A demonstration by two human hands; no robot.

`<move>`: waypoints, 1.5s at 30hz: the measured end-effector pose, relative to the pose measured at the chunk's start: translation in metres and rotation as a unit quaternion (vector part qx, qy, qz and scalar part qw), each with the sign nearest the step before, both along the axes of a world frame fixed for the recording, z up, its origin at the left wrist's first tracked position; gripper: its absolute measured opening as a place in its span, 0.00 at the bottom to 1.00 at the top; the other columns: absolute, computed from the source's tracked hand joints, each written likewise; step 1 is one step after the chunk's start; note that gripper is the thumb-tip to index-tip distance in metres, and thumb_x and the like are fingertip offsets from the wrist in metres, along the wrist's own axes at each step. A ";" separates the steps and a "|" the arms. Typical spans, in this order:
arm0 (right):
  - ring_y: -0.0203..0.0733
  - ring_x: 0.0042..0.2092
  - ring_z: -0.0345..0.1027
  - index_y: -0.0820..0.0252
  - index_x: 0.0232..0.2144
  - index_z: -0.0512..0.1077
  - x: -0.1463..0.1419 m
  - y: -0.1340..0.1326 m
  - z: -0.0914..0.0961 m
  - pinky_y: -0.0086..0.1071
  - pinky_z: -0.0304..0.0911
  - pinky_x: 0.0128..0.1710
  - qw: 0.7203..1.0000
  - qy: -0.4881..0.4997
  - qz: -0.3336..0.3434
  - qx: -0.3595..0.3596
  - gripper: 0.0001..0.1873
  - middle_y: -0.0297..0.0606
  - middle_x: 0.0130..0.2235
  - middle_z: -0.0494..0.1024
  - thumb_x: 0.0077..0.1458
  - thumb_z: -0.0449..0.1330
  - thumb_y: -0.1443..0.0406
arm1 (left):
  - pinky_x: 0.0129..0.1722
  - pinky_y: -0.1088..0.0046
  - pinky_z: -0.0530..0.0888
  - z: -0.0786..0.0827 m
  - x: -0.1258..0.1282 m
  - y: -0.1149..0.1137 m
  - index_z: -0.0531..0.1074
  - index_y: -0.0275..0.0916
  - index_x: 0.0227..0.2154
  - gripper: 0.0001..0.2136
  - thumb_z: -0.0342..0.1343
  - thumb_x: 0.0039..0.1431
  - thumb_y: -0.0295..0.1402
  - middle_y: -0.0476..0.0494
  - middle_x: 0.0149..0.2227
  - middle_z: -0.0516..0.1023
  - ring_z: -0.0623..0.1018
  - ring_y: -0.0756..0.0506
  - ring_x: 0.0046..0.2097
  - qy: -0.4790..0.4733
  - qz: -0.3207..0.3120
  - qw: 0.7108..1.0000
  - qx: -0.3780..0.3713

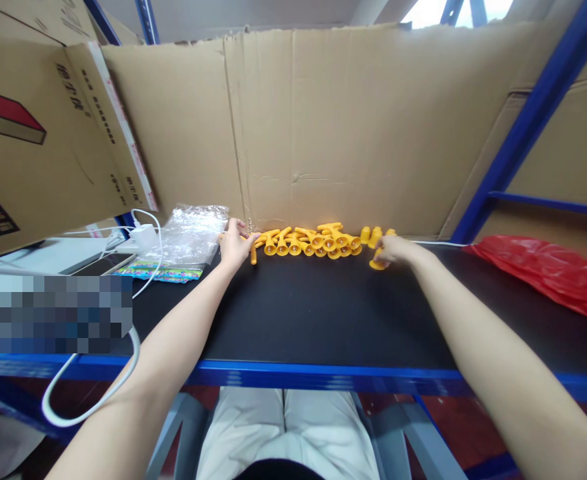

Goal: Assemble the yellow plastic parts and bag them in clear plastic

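Several small yellow funnel-shaped plastic pieces (321, 243) lie piled in a row against the cardboard at the back of the black tabletop (318, 307). At the left end of the row, my left hand (235, 244) has its fingers closed on a yellow piece with a thin stem (253, 252) hanging down. To the right, my right hand (391, 251) grips a yellow funnel-shaped piece (377, 261), its wide rim down near the table. Just behind that hand stand several more yellow pieces (374, 236), partly hidden by the fingers.
A tall cardboard sheet (353, 127) closes off the back. On the left are clear plastic bags (193, 233), a white charger (144, 236) with cables and a large carton (38, 133). A red plastic bag (548, 270) lies at right. The blue shelf edge (318, 375) runs along the front.
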State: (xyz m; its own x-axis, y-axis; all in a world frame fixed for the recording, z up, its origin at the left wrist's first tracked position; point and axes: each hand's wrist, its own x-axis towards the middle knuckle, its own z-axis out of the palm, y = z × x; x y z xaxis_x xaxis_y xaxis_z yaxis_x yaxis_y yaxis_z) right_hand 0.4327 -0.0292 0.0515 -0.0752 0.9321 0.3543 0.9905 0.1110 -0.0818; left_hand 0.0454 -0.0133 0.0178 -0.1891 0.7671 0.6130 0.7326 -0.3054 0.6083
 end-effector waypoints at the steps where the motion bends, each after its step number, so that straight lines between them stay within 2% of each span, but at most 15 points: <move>1: 0.54 0.38 0.71 0.57 0.31 0.74 -0.002 -0.001 -0.001 0.44 0.65 0.33 1.000 0.008 0.009 0.009 0.18 0.45 0.31 0.75 0.38 0.65 0.54 | 0.35 0.70 0.71 -0.001 0.000 0.001 0.59 0.42 0.42 0.18 0.59 0.50 0.38 0.52 0.30 0.73 0.76 0.48 0.33 -0.002 -0.007 1.000 -0.001; 3: 0.59 0.42 0.69 0.58 0.35 0.74 -0.006 -0.003 -0.003 0.49 0.64 0.36 1.000 0.022 0.004 0.011 0.21 0.47 0.35 0.75 0.36 0.66 0.55 | 0.33 0.71 0.71 -0.004 0.001 0.002 0.61 0.41 0.41 0.20 0.61 0.48 0.38 0.52 0.29 0.73 0.76 0.48 0.31 -0.005 -0.020 1.000 -0.008; 6: 0.62 0.45 0.68 0.60 0.36 0.73 -0.006 -0.004 -0.006 0.51 0.63 0.38 0.999 0.030 -0.021 0.002 0.25 0.51 0.37 0.74 0.34 0.68 0.56 | 0.31 0.73 0.70 -0.007 0.001 0.002 0.66 0.38 0.32 0.14 0.61 0.46 0.38 0.50 0.27 0.73 0.75 0.48 0.29 0.047 -0.062 0.992 -0.094; 8: 0.61 0.43 0.69 0.61 0.35 0.73 -0.004 -0.002 -0.008 0.49 0.64 0.37 1.000 0.023 -0.019 0.005 0.25 0.50 0.35 0.75 0.32 0.69 0.56 | 0.29 0.73 0.69 -0.007 0.000 0.001 0.66 0.38 0.23 0.11 0.60 0.47 0.38 0.49 0.23 0.72 0.74 0.48 0.27 0.099 -0.079 0.979 -0.157; 10: 0.56 0.37 0.71 0.60 0.31 0.73 -0.001 0.001 -0.008 0.46 0.65 0.34 1.000 0.002 0.008 -0.006 0.23 0.46 0.31 0.75 0.33 0.68 0.53 | 0.29 0.72 0.69 -0.007 0.000 0.000 0.64 0.38 0.18 0.12 0.58 0.49 0.38 0.49 0.20 0.70 0.73 0.47 0.27 0.135 -0.079 0.971 -0.180; 13: 0.48 0.27 0.70 0.59 0.23 0.70 -0.002 0.001 -0.005 0.41 0.65 0.27 0.996 -0.014 0.005 -0.091 0.18 0.40 0.22 0.72 0.39 0.64 0.50 | 0.31 0.71 0.70 -0.007 0.001 -0.001 0.67 0.38 0.20 0.11 0.56 0.51 0.39 0.47 0.23 0.72 0.74 0.46 0.30 0.161 -0.057 0.975 -0.141; 16: 0.44 0.25 0.69 0.59 0.20 0.67 -0.009 -0.003 0.002 0.37 0.64 0.27 0.987 0.005 -0.056 -0.152 0.17 0.39 0.20 0.71 0.43 0.62 0.52 | 0.38 0.67 0.71 -0.006 0.003 -0.001 0.71 0.38 0.30 0.08 0.52 0.55 0.38 0.42 0.34 0.74 0.75 0.43 0.38 0.174 -0.024 0.983 -0.053; 19: 0.44 0.31 0.70 0.58 0.25 0.67 -0.015 -0.005 0.006 0.34 0.63 0.29 0.993 -0.003 -0.072 -0.090 0.13 0.40 0.27 0.74 0.41 0.64 0.57 | 0.45 0.66 0.70 -0.006 0.003 0.000 0.70 0.39 0.37 0.07 0.51 0.57 0.34 0.39 0.44 0.71 0.73 0.43 0.45 0.154 -0.014 0.988 0.006; 23: 0.43 0.33 0.69 0.57 0.29 0.67 -0.014 -0.002 0.004 0.33 0.62 0.31 0.999 -0.004 -0.032 -0.008 0.11 0.38 0.31 0.75 0.39 0.63 0.64 | 0.49 0.66 0.69 -0.006 0.003 0.002 0.70 0.41 0.37 0.07 0.54 0.54 0.31 0.41 0.50 0.67 0.71 0.44 0.50 0.117 -0.023 0.993 0.025; 27: 0.45 0.37 0.68 0.59 0.32 0.68 -0.013 0.000 0.002 0.37 0.63 0.36 0.999 0.004 0.003 0.042 0.10 0.42 0.36 0.74 0.43 0.60 0.65 | 0.47 0.65 0.70 -0.005 0.003 0.002 0.71 0.40 0.37 0.07 0.55 0.54 0.31 0.42 0.42 0.72 0.73 0.44 0.45 0.121 -0.037 0.992 0.005; 31: 0.50 0.43 0.67 0.59 0.38 0.70 -0.020 -0.007 0.006 0.43 0.63 0.41 0.994 0.020 0.013 0.110 0.13 0.45 0.40 0.71 0.47 0.57 0.63 | 0.42 0.68 0.70 -0.002 0.005 -0.002 0.72 0.39 0.38 0.09 0.56 0.54 0.34 0.43 0.37 0.76 0.74 0.44 0.40 0.134 -0.051 0.990 0.006; 36: 0.49 0.46 0.66 0.59 0.43 0.68 -0.034 -0.016 0.009 0.43 0.62 0.46 0.970 0.061 0.120 0.200 0.15 0.45 0.45 0.69 0.52 0.54 0.64 | 0.38 0.71 0.69 0.003 0.011 -0.014 0.72 0.41 0.41 0.13 0.54 0.55 0.40 0.45 0.35 0.77 0.75 0.46 0.36 0.177 -0.057 0.983 0.001; 39: 0.48 0.47 0.65 0.58 0.47 0.67 -0.049 -0.022 0.007 0.42 0.62 0.46 0.956 0.073 0.189 0.212 0.17 0.45 0.48 0.67 0.54 0.53 0.64 | 0.37 0.72 0.68 0.007 0.018 -0.022 0.72 0.42 0.42 0.14 0.52 0.56 0.41 0.45 0.36 0.77 0.75 0.45 0.37 0.223 -0.073 0.972 0.001; 45: 0.48 0.50 0.65 0.59 0.49 0.65 -0.083 -0.037 0.000 0.44 0.60 0.49 0.939 0.034 0.297 0.172 0.18 0.45 0.49 0.71 0.56 0.52 0.65 | 0.35 0.73 0.68 0.010 0.029 -0.031 0.73 0.42 0.42 0.15 0.52 0.56 0.42 0.45 0.36 0.77 0.75 0.45 0.36 0.264 -0.095 0.960 0.011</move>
